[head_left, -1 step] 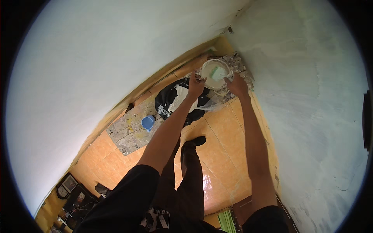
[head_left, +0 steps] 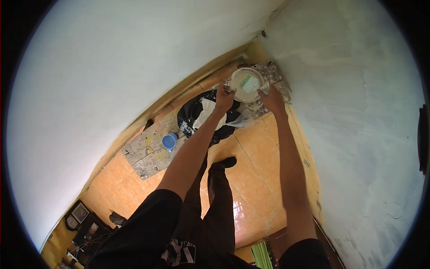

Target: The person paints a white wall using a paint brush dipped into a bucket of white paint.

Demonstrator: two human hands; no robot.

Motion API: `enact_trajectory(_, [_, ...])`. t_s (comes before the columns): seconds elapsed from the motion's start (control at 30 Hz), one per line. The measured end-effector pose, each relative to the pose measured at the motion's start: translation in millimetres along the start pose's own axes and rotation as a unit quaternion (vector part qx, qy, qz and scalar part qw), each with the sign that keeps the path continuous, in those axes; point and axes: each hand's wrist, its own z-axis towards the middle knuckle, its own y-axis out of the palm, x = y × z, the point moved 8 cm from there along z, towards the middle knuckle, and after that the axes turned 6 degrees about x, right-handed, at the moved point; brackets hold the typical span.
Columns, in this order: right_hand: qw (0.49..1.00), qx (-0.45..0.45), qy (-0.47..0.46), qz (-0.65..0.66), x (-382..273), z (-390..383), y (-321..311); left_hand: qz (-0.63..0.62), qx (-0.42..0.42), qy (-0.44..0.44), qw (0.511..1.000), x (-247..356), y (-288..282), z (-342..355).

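Note:
A round, pale plastic container (head_left: 241, 93) with a green-and-white patch inside its circle stands at the far end of a paint-spattered plank (head_left: 140, 155). My left hand (head_left: 224, 98) is closed at the container's left edge, gripping it. My right hand (head_left: 273, 99) holds its right edge, with clear plastic by the fingers. Just below and left of the container lies a black bag or cloth (head_left: 186, 114) with a white sheet (head_left: 204, 112) and crumbly white bits on it. Clear plastic film hangs between this bundle and my right arm. A blue mug (head_left: 169, 141) sits farther left on the plank.
White walls (head_left: 89, 67) (head_left: 358, 112) meet in the corner beyond the plank. Orange floor tiles (head_left: 251, 157) surround my feet. At the lower left are dark items with wires (head_left: 89, 240) and framed objects (head_left: 79, 210). A green striped item (head_left: 260, 255) lies at the bottom.
The view has shifted very slightly. My hands stay on the container's edges, with no clear movement against it.

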Motion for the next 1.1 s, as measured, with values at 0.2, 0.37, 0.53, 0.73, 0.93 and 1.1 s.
enact_trajectory(0.2, [0.914, -0.052, 0.156, 0.371, 34, -34, 53, 0.018, -0.007, 0.015, 1.0, -1, -13, 8])
enact_trajectory(0.37, [0.936, 0.106, -0.052, 0.33, 61, -50, 52, -0.069, 0.035, -0.121, 0.99, 9, 13, -22])
enact_trajectory(0.53, [0.86, 0.106, 0.024, 0.499, 73, -69, 46, 0.018, 0.008, -0.04, 0.999, 46, -1, -68])
enact_trajectory(0.73, [0.816, 0.146, 0.096, 0.551, 15, -167, -2, 0.061, -0.125, -0.067, 0.988, 103, -39, -158])
enact_trajectory(0.93, [0.736, 0.221, 0.064, 0.637, 5, -278, -96, 0.054, -0.212, -0.138, 0.966, 190, -31, -223])
enact_trajectory(1.1, [0.692, 0.331, 0.065, 0.638, 4, -355, -212, 0.034, -0.268, -0.065, 0.961, 286, 30, -224])
